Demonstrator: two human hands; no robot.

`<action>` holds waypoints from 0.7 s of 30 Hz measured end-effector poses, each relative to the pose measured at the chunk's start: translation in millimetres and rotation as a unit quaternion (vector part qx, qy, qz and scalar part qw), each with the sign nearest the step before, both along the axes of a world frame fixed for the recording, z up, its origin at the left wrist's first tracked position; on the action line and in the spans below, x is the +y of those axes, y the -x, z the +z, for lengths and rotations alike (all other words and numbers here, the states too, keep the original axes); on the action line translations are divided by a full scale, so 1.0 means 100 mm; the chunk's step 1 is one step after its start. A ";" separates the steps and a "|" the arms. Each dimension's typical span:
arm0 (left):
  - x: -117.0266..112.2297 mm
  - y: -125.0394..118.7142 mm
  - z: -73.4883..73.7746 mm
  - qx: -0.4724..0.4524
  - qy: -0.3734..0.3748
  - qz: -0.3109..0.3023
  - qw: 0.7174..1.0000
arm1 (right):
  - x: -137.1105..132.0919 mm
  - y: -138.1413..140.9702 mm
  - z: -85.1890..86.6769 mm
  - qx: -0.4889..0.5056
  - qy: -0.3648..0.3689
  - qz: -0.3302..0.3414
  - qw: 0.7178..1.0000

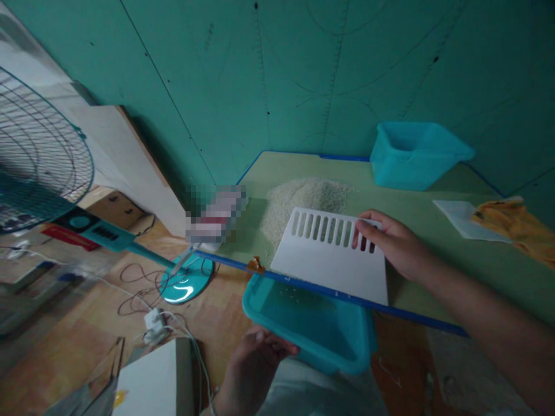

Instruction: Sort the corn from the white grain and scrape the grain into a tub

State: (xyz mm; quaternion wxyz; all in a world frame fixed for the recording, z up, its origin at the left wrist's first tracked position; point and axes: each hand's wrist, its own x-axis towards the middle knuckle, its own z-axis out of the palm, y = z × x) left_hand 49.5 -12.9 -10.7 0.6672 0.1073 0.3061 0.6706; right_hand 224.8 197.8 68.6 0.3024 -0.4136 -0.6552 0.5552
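My right hand (392,240) is closed on the upper right corner of a white slotted plastic board (332,263), fingers through and behind its slots. The board leans over the table's front edge, its upper side beside a heap of pale granules (299,193). Below that edge is a turquoise plastic bin (355,352) with a few pale grains inside. My left hand (262,352) grips the near left rim of this bin, its fingertips partly hidden.
The green tabletop (416,242) has a blue edge. At the back stands a second turquoise bin (416,164). An orange cloth (515,225) and a white sheet (459,216) lie to the right. Left of the table are a fan (43,156), loose cables and a power strip (155,323).
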 end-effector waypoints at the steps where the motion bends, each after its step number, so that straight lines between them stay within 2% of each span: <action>1: 0.00 0.00 0.00 0.003 0.002 -0.003 1.000 | 0.00 0.00 0.00 0.004 -0.004 -0.009 1.000; 4: -0.01 0.01 -0.01 0.011 0.005 -0.007 1.000 | 0.01 0.01 -0.01 0.016 -0.006 -0.025 1.000; 9: -0.03 0.01 -0.03 0.006 0.013 -0.006 1.000 | 0.01 0.01 -0.02 0.008 0.003 0.001 1.000; 13: -0.04 0.01 -0.04 0.004 0.018 -0.005 1.000 | 0.03 0.00 -0.04 0.015 -0.012 -0.022 1.000; 18: -0.03 0.02 -0.04 0.003 0.011 -0.003 1.000 | 0.01 0.02 0.00 0.000 -0.002 0.005 1.000; 21: -0.03 0.02 -0.05 -0.002 0.003 -0.007 1.000 | 0.01 0.02 0.01 0.007 -0.006 -0.016 1.000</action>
